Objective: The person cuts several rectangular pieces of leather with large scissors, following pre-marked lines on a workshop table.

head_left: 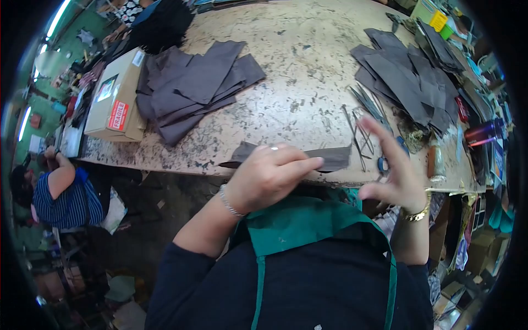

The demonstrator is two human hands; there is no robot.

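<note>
A narrow dark fabric strip (334, 158) lies along the front edge of the worktable (297, 104). My left hand (270, 175) is closed over its middle, fingers pressed together on the cloth, which shows on both sides of the hand. My right hand (396, 170) is raised at the right with thumb and fingers spread, slightly blurred and apart from the strip; it holds nothing. Beyond it lie scissors (369, 104) and thin metal tools (357, 137). One pile of dark fabric pieces (192, 82) is at the left, another (407, 77) at the back right.
A cardboard box (116, 96) with a red label stands left of the left pile. A glass bottle (436, 160) and a purple tumbler (484, 133) are at the right. A person in a striped top (69, 198) is at the far left, away from my hands.
</note>
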